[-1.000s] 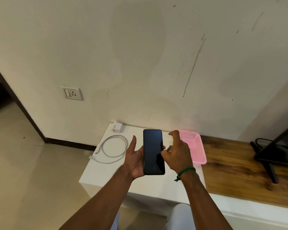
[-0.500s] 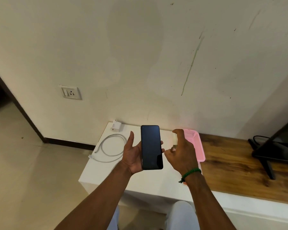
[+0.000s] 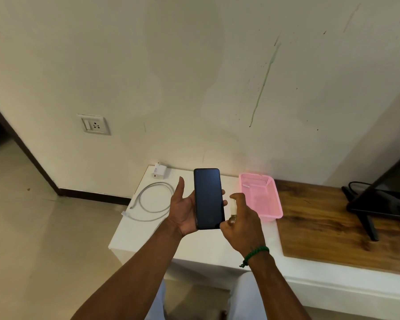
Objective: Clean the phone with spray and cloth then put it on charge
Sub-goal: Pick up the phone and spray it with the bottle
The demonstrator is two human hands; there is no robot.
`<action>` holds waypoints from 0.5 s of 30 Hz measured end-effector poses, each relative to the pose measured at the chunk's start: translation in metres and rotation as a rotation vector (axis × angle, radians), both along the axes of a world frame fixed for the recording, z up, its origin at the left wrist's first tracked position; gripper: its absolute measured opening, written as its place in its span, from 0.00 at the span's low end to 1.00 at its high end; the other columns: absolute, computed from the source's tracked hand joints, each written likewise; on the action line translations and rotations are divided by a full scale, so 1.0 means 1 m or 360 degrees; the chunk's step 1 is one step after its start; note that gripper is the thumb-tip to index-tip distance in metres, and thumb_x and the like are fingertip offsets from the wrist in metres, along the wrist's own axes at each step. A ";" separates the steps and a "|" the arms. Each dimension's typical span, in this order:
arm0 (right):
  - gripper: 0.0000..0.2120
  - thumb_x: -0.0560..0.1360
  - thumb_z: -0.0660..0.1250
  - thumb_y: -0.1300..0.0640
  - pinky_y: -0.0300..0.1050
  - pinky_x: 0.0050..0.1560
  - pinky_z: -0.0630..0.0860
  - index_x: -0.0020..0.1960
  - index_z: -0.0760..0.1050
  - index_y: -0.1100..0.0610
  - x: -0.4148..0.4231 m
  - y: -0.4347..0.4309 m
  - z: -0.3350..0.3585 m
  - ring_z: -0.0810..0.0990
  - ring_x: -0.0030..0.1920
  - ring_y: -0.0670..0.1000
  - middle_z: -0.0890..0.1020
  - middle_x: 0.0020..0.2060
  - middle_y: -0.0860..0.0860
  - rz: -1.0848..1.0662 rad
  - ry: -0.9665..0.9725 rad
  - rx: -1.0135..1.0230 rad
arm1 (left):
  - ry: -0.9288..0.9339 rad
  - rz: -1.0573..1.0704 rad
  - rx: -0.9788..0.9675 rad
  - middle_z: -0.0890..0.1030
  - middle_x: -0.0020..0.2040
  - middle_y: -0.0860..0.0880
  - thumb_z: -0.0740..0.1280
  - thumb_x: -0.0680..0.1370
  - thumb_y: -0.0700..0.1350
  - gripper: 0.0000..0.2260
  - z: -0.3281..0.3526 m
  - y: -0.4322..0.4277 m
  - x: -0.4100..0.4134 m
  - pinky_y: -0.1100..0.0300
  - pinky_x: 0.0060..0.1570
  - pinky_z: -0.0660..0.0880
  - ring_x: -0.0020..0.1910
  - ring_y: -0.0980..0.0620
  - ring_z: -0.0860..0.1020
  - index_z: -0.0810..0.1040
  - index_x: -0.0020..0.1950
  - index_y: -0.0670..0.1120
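Over the last second the right hand [image 3: 243, 221] has drawn in leftwards from the pink plastic basket [image 3: 278, 204]. The small pale spray bottle [image 3: 233, 210] it grips now stands just beside the right edge of the black slab-shaped phone [image 3: 208, 198]. Its fingers [image 3: 239, 196] are curled round the bottle, the index one bent over the top as if to press.

The left hand [image 3: 183, 212] has kept the phone upright above the white desk [image 3: 148, 241], dark screen towards the camera. Its thumb stands free on the left and its fingertips hook round the right edge.

Spraying looks about to begin; no wet shows on the glass, and no cloth is visible. The white charger plug [image 3: 158, 171] and coiled white cable [image 3: 154, 202] lie at the desk's far left. The plug is not in the wall socket [image 3: 94, 124], so charging is still to do.
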State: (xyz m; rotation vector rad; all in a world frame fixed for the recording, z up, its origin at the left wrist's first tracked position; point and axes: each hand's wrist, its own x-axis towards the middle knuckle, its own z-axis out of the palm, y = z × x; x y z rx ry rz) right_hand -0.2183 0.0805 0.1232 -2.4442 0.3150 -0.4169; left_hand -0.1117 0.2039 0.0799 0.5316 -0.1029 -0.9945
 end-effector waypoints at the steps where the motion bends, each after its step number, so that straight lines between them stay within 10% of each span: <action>1: 0.26 0.67 0.72 0.61 0.29 0.35 0.68 0.60 0.65 0.54 0.000 0.001 0.000 0.71 0.28 0.46 0.66 0.31 0.38 0.0002 0.0002 0.0001 | -0.0003 0.0004 0.0006 0.70 0.68 0.40 0.56 0.69 0.75 0.44 0.000 0.000 0.000 0.41 0.63 0.68 0.63 0.36 0.72 0.64 0.75 0.47; 15: 0.26 0.66 0.71 0.62 0.37 0.39 0.74 0.61 0.66 0.55 -0.001 0.001 0.004 0.74 0.32 0.48 0.72 0.35 0.48 -0.0046 -0.0037 -0.0002 | -0.0002 -0.0002 -0.0001 0.69 0.70 0.40 0.55 0.69 0.76 0.44 0.001 0.001 0.002 0.39 0.65 0.66 0.64 0.36 0.70 0.67 0.74 0.46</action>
